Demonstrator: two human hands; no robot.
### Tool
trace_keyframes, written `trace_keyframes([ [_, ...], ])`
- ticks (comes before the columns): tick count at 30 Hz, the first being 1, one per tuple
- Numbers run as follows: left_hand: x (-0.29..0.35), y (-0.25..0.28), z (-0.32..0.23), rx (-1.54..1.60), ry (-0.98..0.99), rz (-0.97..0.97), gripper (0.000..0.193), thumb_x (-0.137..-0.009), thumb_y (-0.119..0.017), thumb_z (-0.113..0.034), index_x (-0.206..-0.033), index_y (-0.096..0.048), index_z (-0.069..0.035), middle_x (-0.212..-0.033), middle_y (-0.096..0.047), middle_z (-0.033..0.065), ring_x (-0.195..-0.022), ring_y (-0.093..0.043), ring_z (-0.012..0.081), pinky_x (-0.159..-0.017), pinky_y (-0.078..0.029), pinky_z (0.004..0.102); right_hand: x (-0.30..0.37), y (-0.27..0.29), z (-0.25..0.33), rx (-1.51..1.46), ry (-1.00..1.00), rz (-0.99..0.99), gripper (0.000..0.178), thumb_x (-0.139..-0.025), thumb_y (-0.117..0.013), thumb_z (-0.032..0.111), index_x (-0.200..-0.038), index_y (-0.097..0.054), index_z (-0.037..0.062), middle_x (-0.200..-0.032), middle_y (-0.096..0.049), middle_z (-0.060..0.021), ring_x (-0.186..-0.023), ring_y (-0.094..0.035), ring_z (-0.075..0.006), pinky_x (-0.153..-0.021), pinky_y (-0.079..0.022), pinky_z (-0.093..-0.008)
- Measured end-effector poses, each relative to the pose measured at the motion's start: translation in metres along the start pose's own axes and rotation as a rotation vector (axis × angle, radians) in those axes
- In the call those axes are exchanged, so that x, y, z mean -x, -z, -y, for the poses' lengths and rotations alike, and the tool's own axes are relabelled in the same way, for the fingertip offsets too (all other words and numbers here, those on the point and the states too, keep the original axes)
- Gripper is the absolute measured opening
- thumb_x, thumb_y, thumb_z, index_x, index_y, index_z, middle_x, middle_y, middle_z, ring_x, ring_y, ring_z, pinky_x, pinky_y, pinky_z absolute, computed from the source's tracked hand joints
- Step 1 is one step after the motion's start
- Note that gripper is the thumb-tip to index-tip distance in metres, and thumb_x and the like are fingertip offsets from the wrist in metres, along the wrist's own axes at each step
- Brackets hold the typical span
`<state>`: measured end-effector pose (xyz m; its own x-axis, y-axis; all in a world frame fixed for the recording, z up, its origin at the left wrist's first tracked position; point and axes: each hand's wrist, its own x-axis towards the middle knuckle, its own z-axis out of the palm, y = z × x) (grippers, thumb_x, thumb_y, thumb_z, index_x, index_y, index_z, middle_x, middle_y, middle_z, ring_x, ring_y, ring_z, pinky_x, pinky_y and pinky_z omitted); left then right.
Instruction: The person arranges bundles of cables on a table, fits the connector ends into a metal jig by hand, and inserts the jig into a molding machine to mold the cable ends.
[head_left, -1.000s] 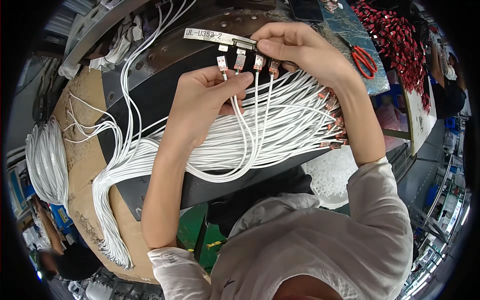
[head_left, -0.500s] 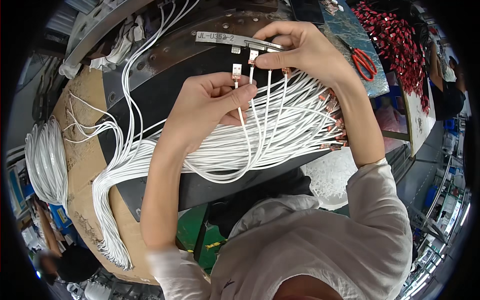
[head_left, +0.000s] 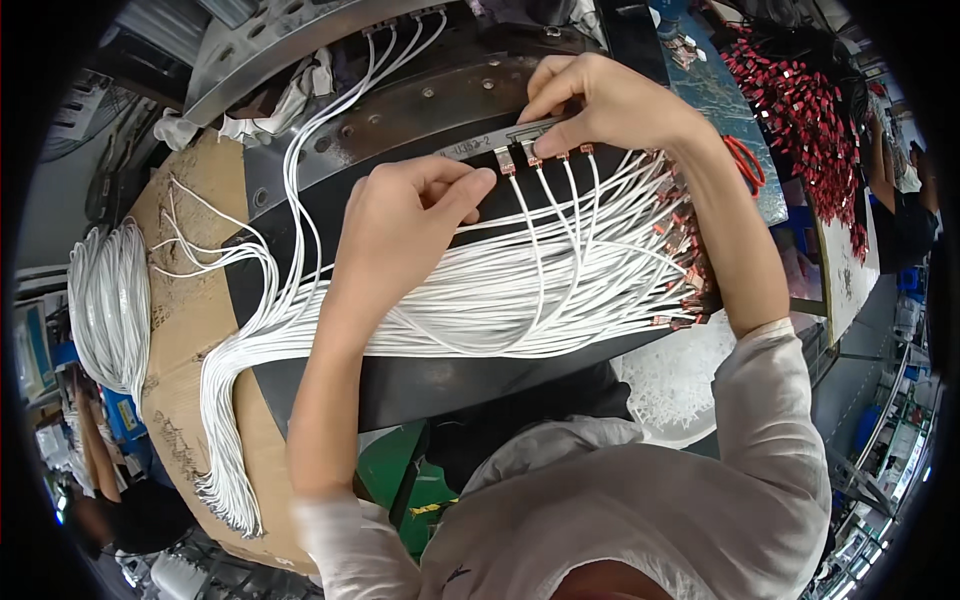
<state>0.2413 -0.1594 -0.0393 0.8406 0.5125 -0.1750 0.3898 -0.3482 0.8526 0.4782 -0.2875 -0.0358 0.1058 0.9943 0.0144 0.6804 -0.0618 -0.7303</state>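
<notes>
My right hand (head_left: 610,105) grips a narrow grey metal bar (head_left: 468,148) near its right end, thumb on the near side by the connectors. Several white cables with USB plugs and copper-coloured collars sit in a row along the bar; the leftmost USB plug (head_left: 506,160) stands at its near edge. My left hand (head_left: 405,225) is closed just left of that plug, thumb and fingertips pressed together. It covers the bar's left end, and whether anything is between its fingers is hidden. Beneath both hands lies a thick bundle of white cables (head_left: 480,290), collared ends to the right.
A black board (head_left: 440,385) carries the bundle, over brown cardboard (head_left: 180,350). Coiled white cable (head_left: 108,305) lies at left. A metal machine frame (head_left: 330,150) stands behind, with cables hanging from it. Red-handled pliers (head_left: 745,165) and a heap of red-tipped parts (head_left: 800,120) are at right.
My left hand has let go of the USB cable, whose plug now stands in the row at the bar. Both hands and the bar appear lower and slightly further right in the view.
</notes>
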Motion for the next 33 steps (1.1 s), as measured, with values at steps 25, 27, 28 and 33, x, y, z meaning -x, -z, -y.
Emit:
trace_keyframes([
  [25, 0.034, 0.103, 0.017, -0.436, -1.197, -0.522, 0.007, -0.085, -0.070, -0.006, -0.085, -0.068, 0.000, -0.069, -0.063, 0.0084, -0.057, -0.054, 0.0231, -0.058, -0.046, 0.0355, -0.019, 0.024, -0.041, 0.470, -0.001, -0.476, 0.026, -0.091, -0.075, 0.022, -0.110, -0.074, 0.0026, -0.102, -0.073, -0.0162, -0.105, -0.067, -0.0351, -0.093, -0.053, -0.0426],
  [27, 0.045, 0.161, 0.036, -0.193, -0.312, -0.746, 0.017, -0.104, -0.055, -0.008, -0.109, -0.068, 0.003, -0.091, -0.070, 0.0100, -0.083, -0.061, 0.0137, -0.077, -0.050, 0.0319, -0.003, 0.020, -0.042, 0.600, -0.051, -0.343, 0.027, -0.090, -0.076, 0.021, -0.109, -0.074, 0.0019, -0.101, -0.073, -0.0163, -0.104, -0.068, -0.0350, -0.092, -0.053, -0.0414],
  [28, 0.042, 0.180, 0.046, -0.061, -0.066, -0.858, 0.024, -0.103, -0.058, -0.014, -0.117, -0.067, 0.003, -0.105, -0.071, 0.0162, -0.096, -0.065, 0.0203, -0.088, -0.050, 0.0361, -0.003, 0.018, -0.040, 0.585, -0.005, -0.373, 0.028, -0.090, -0.076, 0.021, -0.110, -0.074, 0.0015, -0.100, -0.073, -0.0159, -0.102, -0.068, -0.0351, -0.091, -0.054, -0.0414],
  [33, 0.042, 0.143, 0.072, -0.734, -0.404, -0.763, 0.034, -0.098, -0.066, -0.019, -0.124, -0.065, 0.002, -0.123, -0.068, 0.0216, -0.113, -0.064, 0.0413, -0.099, -0.048, 0.0450, -0.036, 0.010, 0.015, 0.279, 0.084, -0.241, 0.019, -0.093, -0.071, 0.013, -0.106, -0.071, -0.0016, -0.082, -0.071, -0.0117, -0.081, -0.067, -0.0248, -0.075, -0.052, -0.0371],
])
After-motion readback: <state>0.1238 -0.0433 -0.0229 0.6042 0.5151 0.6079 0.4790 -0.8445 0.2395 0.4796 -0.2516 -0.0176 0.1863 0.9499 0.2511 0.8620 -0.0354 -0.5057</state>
